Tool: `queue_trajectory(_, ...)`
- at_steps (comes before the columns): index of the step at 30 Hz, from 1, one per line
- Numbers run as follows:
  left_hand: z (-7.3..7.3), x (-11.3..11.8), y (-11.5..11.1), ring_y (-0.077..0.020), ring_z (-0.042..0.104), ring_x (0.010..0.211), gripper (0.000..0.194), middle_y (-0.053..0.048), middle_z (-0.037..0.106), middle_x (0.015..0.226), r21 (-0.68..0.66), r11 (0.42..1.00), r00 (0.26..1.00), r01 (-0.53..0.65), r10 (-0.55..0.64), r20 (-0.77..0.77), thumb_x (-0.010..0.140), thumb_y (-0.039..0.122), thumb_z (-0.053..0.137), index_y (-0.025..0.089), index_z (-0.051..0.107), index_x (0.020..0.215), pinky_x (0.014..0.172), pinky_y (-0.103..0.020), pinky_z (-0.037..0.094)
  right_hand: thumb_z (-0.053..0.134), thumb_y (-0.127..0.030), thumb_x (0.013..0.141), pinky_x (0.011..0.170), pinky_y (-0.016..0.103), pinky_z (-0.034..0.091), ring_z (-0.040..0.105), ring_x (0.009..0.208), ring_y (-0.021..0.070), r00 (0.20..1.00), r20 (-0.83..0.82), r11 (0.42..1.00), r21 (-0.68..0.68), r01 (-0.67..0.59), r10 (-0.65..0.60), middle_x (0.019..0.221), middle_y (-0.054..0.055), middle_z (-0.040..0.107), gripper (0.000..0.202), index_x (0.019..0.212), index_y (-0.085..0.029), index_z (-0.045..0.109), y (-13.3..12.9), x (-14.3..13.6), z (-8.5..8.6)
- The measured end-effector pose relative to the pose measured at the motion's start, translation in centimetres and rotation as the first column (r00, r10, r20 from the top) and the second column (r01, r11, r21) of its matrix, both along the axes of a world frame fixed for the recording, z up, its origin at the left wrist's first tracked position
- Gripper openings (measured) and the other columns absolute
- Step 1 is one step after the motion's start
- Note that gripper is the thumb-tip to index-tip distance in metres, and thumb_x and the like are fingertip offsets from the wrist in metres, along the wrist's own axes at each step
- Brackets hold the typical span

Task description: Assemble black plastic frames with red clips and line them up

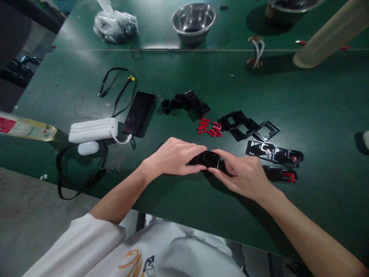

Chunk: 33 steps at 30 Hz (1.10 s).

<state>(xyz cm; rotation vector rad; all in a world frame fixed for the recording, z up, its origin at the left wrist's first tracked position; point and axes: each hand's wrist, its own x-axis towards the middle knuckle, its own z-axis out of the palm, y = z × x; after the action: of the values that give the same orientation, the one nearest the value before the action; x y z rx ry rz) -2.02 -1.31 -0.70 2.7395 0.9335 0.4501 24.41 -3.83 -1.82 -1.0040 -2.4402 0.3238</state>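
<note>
Between both hands, low over the green table, is a black plastic part point(210, 159) with a raised rectangular middle. My left hand point(180, 156) grips its left end between thumb and fingers. At the other end my right hand point(245, 173) pinches it the same way. Small red sticks point(210, 127) lie in a loose pile just beyond the part. Black square frames point(245, 125) overlap to the right of the pile, and black blocks point(191, 100) sit behind it. Beside my right hand rest black pieces with red inserts point(273, 152), partly covered by that hand.
A phone point(140, 114) is cabled to a white power bank point(92, 130) on the left, near a white earbud case point(88, 148) and a coiled black cable point(80, 173). A metal bowl point(193, 36), a plastic bag point(115, 27) and a cardboard tube point(325, 36) stand farther back.
</note>
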Motion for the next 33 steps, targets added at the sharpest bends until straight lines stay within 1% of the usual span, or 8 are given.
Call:
queue_trajectory(5,0.36,-0.04,-0.05,-0.0163,0.074,0.077,0.041,-0.001,0.076,0.091,0.009,1.0,1.0,-0.004,0.004,0.011,0.106,0.051,0.058,0.016,0.065,0.127,0.064,-0.029,0.044,0.056,-0.046,0.108,0.05,0.027,0.037,0.054,0.042,0.0126,1.0,0.008,1.0,-0.001,0.01,-0.01,0.059,-0.003,0.065,0.044,0.128,-0.008,0.066,-0.03,0.05,-0.04)
queue_trajectory(10,0.67,-0.16,-0.12,-0.0181,0.075,0.09,0.051,-0.007,0.075,0.113,0.065,0.998,0.999,-0.005,0.003,0.036,0.103,0.058,0.06,0.016,0.063,0.133,0.069,-0.028,0.05,0.056,-0.046,0.109,0.051,0.027,0.038,0.056,0.043,0.013,1.0,-0.008,1.0,0.001,0.011,-0.011,0.059,-0.002,0.065,0.042,0.124,-0.008,0.067,-0.06,0.11,0.06)
queue_trajectory(12,0.68,-0.16,-0.12,-0.0179,0.075,0.092,0.051,-0.008,0.074,0.117,0.08,0.997,0.999,-0.001,-0.003,0.046,0.103,0.057,0.061,0.017,0.063,0.134,0.07,-0.028,0.051,0.054,-0.046,0.11,0.052,0.027,0.038,0.057,0.043,0.0128,1.0,-0.019,1.0,0.002,0.015,-0.015,0.06,-0.002,0.066,0.042,0.122,-0.008,0.067,-0.04,0.06,0.12)
queue_trajectory(17,0.61,-0.06,-0.1,-0.0161,0.074,0.086,0.037,-0.005,0.075,0.112,0.146,0.989,0.997,0.001,-0.012,0.074,0.106,0.048,0.06,0.018,0.068,0.125,0.067,-0.028,0.051,0.05,-0.046,0.111,0.051,0.027,0.037,0.055,0.043,0.0122,1.0,-0.021,1.0,-0.011,0.007,-0.007,0.062,-0.001,0.067,0.042,0.118,-0.008,0.068,0.04,-0.03,0.4)
queue_trajectory(21,0.62,0.09,-0.09,-0.0158,0.074,0.085,0.037,-0.005,0.075,0.109,0.14,0.99,0.997,0.0,-0.012,0.082,0.105,0.049,0.061,0.018,0.069,0.122,0.068,-0.027,0.052,0.051,-0.045,0.111,0.053,0.027,0.037,0.058,0.046,0.013,1.0,-0.027,0.999,-0.04,-0.002,0.001,0.063,-0.001,0.067,0.041,0.116,-0.009,0.07,0.03,0.01,0.58)
queue_trajectory(24,0.56,0.17,-0.08,-0.0155,0.074,0.083,0.038,-0.005,0.077,0.105,0.119,0.993,0.997,0.002,-0.011,0.071,0.107,0.051,0.057,0.018,0.07,0.119,0.067,-0.027,0.051,0.051,-0.043,0.111,0.054,0.027,0.039,0.059,0.05,0.0132,0.999,-0.047,0.998,-0.065,0.002,-0.005,0.066,0.0,0.068,0.039,0.119,-0.01,0.07,-0.03,0.03,0.52)
queue_trajectory(29,0.32,0.17,-0.02,-0.0159,0.073,0.076,0.041,-0.004,0.077,0.094,0.115,0.993,0.998,-0.02,0.014,0.054,0.107,0.054,0.056,0.016,0.07,0.111,0.064,-0.027,0.048,0.054,-0.039,0.11,0.059,0.027,0.046,0.065,0.063,0.0149,0.997,-0.075,0.997,-0.068,0.018,-0.023,0.084,0.005,0.072,0.033,0.122,-0.011,0.068,-0.08,-0.03,0.45)
queue_trajectory(33,0.23,0.19,0.01,-0.0151,0.071,0.07,0.042,-0.003,0.076,0.088,0.129,0.99,0.997,-0.05,0.042,0.061,0.106,0.057,0.057,0.017,0.071,0.106,0.061,-0.028,0.045,0.059,-0.035,0.108,0.057,0.027,0.046,0.064,0.067,0.0138,0.993,-0.105,0.995,-0.088,0.046,-0.055,0.102,0.009,0.071,0.025,0.12,-0.015,0.064,-0.05,-0.07,0.52)
